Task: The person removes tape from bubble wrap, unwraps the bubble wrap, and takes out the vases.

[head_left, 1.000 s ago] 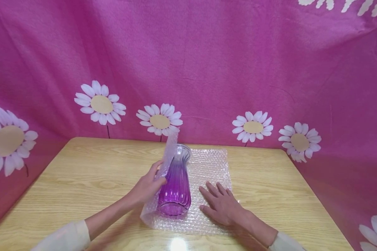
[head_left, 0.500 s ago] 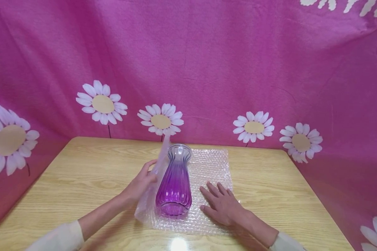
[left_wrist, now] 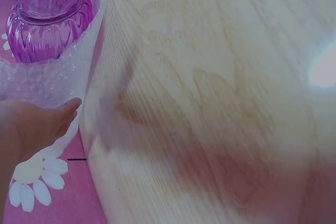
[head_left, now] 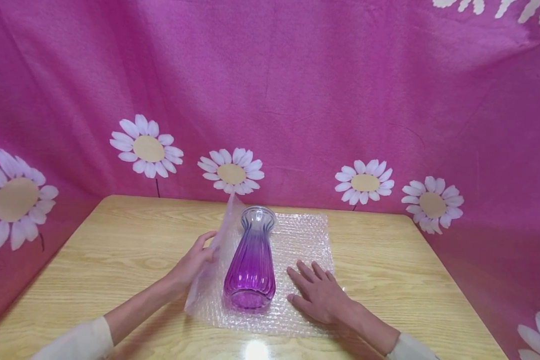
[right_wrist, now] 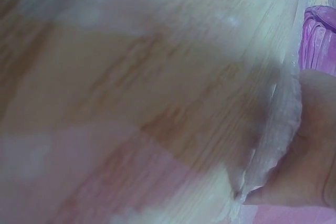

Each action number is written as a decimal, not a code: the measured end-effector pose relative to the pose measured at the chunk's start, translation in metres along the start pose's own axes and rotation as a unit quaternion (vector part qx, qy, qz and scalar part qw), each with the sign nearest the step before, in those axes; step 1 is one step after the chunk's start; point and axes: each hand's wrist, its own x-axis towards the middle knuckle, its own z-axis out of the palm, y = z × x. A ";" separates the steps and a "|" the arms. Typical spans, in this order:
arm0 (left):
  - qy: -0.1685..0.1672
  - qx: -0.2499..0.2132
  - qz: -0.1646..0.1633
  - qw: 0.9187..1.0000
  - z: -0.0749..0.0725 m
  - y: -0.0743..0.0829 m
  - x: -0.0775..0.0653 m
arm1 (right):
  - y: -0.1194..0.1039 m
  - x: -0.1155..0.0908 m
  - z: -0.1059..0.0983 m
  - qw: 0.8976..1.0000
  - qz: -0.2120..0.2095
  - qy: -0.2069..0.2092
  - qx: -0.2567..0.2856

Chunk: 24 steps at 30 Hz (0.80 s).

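A ribbed glass vase (head_left: 251,265), purple fading to clear at its flared mouth, lies on its side on a sheet of bubble wrap (head_left: 299,240). Its base faces the person and its mouth points to the back. My left hand (head_left: 190,267) holds the raised left flap of the wrap, thumb on the vase side and fingers partly hidden behind. In the left wrist view, this hand (left_wrist: 37,129) is beside the flap, below the vase (left_wrist: 50,22). My right hand (head_left: 319,297) rests with fingers spread on the wrap, right of the vase.
Everything lies on a light wooden table (head_left: 400,280). A pink cloth (head_left: 297,100) with white daisies hangs behind it and along both sides. Glare (head_left: 256,350) shines near the table's front.
My left hand has moved left and drawn the wrap's flap away from the vase, so more of the vase shows. My right hand has stayed in place.
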 end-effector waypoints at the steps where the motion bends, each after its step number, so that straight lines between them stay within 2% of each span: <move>1: -0.001 -0.002 -0.001 1.000 -0.001 0.000 0.000 | 0.000 0.000 0.000 1.000 0.000 0.000 -0.003; 10: 0.008 0.008 -0.006 1.000 -0.010 -0.003 0.001 | -0.002 0.000 -0.003 1.000 0.004 -0.004 -0.005; 16: 0.022 -0.004 -0.007 1.000 -0.016 -0.007 0.002 | -0.002 0.000 -0.003 1.000 0.002 -0.002 -0.009; 20: 0.020 0.033 0.012 0.999 -0.021 -0.010 0.001 | -0.001 0.000 -0.002 1.000 0.000 -0.001 -0.009; 24: 0.023 0.090 0.038 0.995 -0.025 -0.011 0.000 | -0.002 0.000 -0.001 1.000 -0.004 -0.001 -0.010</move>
